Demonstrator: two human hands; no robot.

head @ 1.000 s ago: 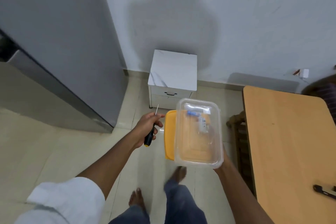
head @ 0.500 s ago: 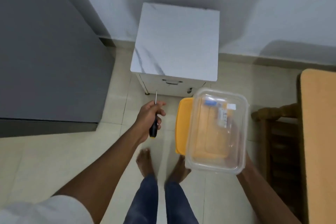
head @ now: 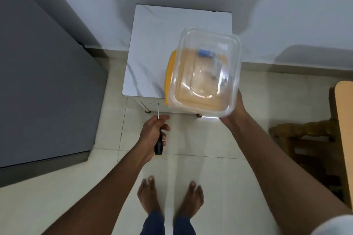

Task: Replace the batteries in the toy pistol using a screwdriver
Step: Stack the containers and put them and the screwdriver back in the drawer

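Toy pistol nowhere to be seen; screwdriver [head: 159,135] and a clear box [head: 205,74] are carried to the white cabinet [head: 152,59].

Left hand [head: 152,135] grips the one screwdriver just in front of the cabinet; right hand [head: 234,109] holds the one box, yellow lid [head: 169,74] beneath it, above the cabinet's front right corner. Inside: one blue piece [head: 205,53] and blurred bits I cannot count. A one-handed, tilted carry could spill them, I reckon; the bare tip might scratch the cabinet.
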